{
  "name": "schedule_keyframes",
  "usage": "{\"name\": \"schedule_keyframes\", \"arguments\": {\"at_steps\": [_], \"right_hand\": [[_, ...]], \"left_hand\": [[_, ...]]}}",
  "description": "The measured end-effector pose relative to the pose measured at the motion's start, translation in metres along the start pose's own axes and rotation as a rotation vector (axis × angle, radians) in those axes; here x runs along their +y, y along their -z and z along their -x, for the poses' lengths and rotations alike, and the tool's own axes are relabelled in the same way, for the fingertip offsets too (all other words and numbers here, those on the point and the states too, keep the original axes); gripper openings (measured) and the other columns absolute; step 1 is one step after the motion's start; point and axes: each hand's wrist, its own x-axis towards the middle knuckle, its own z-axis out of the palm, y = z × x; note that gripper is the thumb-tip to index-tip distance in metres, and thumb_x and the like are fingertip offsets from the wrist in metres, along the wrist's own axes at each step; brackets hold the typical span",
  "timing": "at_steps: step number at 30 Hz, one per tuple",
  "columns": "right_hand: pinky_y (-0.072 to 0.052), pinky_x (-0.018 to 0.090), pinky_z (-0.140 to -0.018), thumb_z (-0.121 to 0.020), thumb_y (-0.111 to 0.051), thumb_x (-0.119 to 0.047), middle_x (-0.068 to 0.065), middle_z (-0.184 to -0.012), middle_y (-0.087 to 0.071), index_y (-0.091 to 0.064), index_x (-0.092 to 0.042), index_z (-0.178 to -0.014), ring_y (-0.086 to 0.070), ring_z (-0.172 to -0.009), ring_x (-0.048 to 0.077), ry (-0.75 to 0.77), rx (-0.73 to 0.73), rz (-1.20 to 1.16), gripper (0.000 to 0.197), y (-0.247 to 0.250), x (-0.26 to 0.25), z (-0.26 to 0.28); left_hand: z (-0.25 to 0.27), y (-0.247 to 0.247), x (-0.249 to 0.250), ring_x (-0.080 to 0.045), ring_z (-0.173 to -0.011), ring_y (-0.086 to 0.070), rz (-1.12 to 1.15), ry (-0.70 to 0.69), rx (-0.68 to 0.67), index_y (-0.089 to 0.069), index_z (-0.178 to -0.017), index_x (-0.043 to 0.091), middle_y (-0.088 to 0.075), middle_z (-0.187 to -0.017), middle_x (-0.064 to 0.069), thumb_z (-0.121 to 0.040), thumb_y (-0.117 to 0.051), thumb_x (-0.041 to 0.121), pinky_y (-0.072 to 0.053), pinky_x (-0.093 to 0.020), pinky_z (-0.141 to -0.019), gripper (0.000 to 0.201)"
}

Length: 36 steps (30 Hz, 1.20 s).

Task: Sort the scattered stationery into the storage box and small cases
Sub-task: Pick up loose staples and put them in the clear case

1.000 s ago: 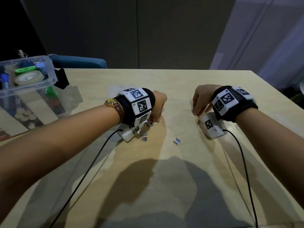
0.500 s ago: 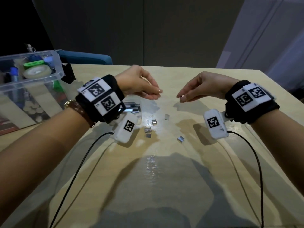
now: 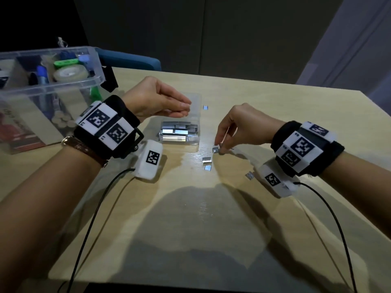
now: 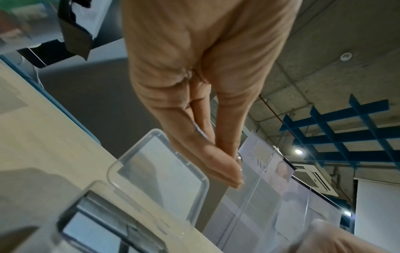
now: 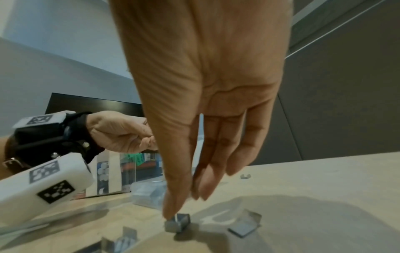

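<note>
- Fingertips (image 5: 173, 209) of the right hand (image 3: 239, 127) point down at the table (image 3: 190, 218), thumb and forefinger closing on a small block of staples (image 3: 215, 150); the thumb tip touches it, and the block looks to sit on the wood.
- Just nearer than that block lie two more staple pieces (image 3: 207, 159), one behind the other, and another piece (image 3: 249, 175) lies beside the right wrist camera.
- Left of the right hand, a small clear case (image 3: 179, 132) stands open on the table, with rows of staple strips (image 3: 175, 130) stacked inside; its clear lid (image 4: 160, 171) lies flat on the far side.
- Over the far part of that case hovers the left hand (image 3: 156, 98), its fingers (image 4: 207, 154) straight and pressed together, thumb against them; whether anything sits between them I cannot tell.
- One lone staple piece (image 3: 205, 107) lies beyond the case, near the left fingertips.
- Farther left, at the table's edge, stands a clear storage box (image 3: 93, 81) holding a roll of tape (image 3: 69, 72), a green item and blue pens.
</note>
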Motion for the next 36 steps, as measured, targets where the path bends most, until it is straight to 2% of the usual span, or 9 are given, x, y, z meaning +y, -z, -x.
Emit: {"name": "schedule_keyframes", "arguments": {"at_steps": [3,8,13,16,20,24,27,31,36], "right_hand": [[-0.057,0.036,-0.080,-0.069,-0.087,-0.021,-0.017,-0.067,-0.070,-0.078,-0.026,-0.083,-0.067,-0.072,-0.002,-0.007,0.011,-0.003,0.017,-0.003,0.000,-0.005],[-0.056,0.024,-0.079,-0.072,-0.085,-0.014,-0.010,-0.071,-0.073,-0.077,-0.016,-0.087,-0.069,-0.068,-0.002,0.005,-0.069,-0.037,0.016,-0.011,0.001,-0.010],[-0.049,0.013,-0.061,-0.070,-0.083,-0.015,-0.013,-0.064,-0.066,-0.070,-0.020,-0.072,-0.060,-0.058,-0.004,0.027,-0.062,0.074,0.014,-0.019,0.000,-0.015],[-0.047,0.007,-0.058,-0.069,-0.084,-0.012,-0.015,-0.066,-0.067,-0.072,-0.021,-0.075,-0.062,-0.060,-0.007,0.019,-0.012,0.019,0.016,-0.007,0.002,-0.013],[-0.058,0.025,-0.071,-0.073,-0.082,-0.009,-0.007,-0.077,-0.073,-0.075,-0.013,-0.084,-0.069,-0.071,0.004,0.142,0.325,-0.224,0.014,0.020,-0.005,-0.004],[-0.059,0.034,-0.067,-0.075,-0.083,-0.020,0.001,-0.085,-0.073,-0.067,-0.007,-0.098,-0.072,-0.079,0.012,0.321,0.506,-0.331,0.031,0.030,-0.024,0.004],[-0.056,0.030,-0.067,-0.076,-0.081,-0.024,-0.001,-0.090,-0.071,-0.061,-0.007,-0.102,-0.071,-0.083,0.009,0.392,0.541,-0.284,0.037,0.032,-0.031,0.003],[-0.050,0.026,-0.065,-0.078,-0.080,-0.028,-0.004,-0.092,-0.071,-0.062,-0.011,-0.098,-0.070,-0.084,0.009,0.445,0.554,-0.220,0.032,0.032,-0.038,0.002],[-0.046,0.028,-0.067,-0.078,-0.082,-0.026,-0.008,-0.090,-0.071,-0.066,-0.013,-0.097,-0.070,-0.083,0.010,0.450,0.534,-0.201,0.028,0.034,-0.044,0.001]], "left_hand": [[-0.001,0.003,-0.004,-0.018,-0.079,-0.073,0.022,-0.017,-0.004,-0.070,-0.099,-0.001,-0.074,-0.088,-0.016,-0.064,-0.071,0.009,-0.058,-0.019,-0.066,0.036],[-0.002,0.003,-0.005,-0.011,-0.069,-0.070,-0.067,-0.035,-0.038,-0.071,-0.099,0.000,-0.073,-0.081,-0.010,-0.065,-0.072,0.014,-0.056,-0.017,-0.061,0.036],[0.004,-0.003,-0.007,-0.009,-0.062,-0.067,-0.287,0.036,-0.277,-0.072,-0.098,0.001,-0.074,-0.082,-0.013,-0.068,-0.073,0.013,-0.056,-0.016,-0.060,0.033],[0.008,-0.008,-0.009,-0.011,-0.062,-0.066,-0.377,0.071,-0.382,-0.073,-0.103,0.004,-0.073,-0.086,-0.014,-0.068,-0.075,0.017,-0.057,-0.019,-0.061,0.037],[0.011,-0.009,-0.011,-0.014,-0.074,-0.066,-0.384,0.047,-0.224,-0.074,-0.105,0.012,-0.073,-0.102,-0.009,-0.085,-0.067,0.030,-0.055,-0.021,-0.054,0.027],[0.019,-0.003,0.000,-0.011,-0.077,-0.063,-0.011,0.032,-0.114,-0.075,-0.100,0.016,-0.072,-0.106,0.000,-0.083,-0.061,0.043,-0.050,-0.017,-0.056,0.036],[0.026,-0.002,0.005,-0.010,-0.080,-0.062,0.113,0.010,-0.129,-0.076,-0.099,0.018,-0.072,-0.106,-0.001,-0.071,-0.067,0.044,-0.049,-0.023,-0.066,0.039],[0.029,-0.006,0.004,-0.006,-0.078,-0.062,0.111,-0.030,-0.130,-0.077,-0.093,0.019,-0.073,-0.101,0.002,-0.064,-0.071,0.041,-0.049,-0.018,-0.058,0.036],[0.030,-0.007,0.001,-0.006,-0.078,-0.060,0.115,-0.048,-0.102,-0.078,-0.083,0.022,-0.072,-0.093,0.005,-0.067,-0.071,0.033,-0.045,-0.018,-0.057,0.021]]}}
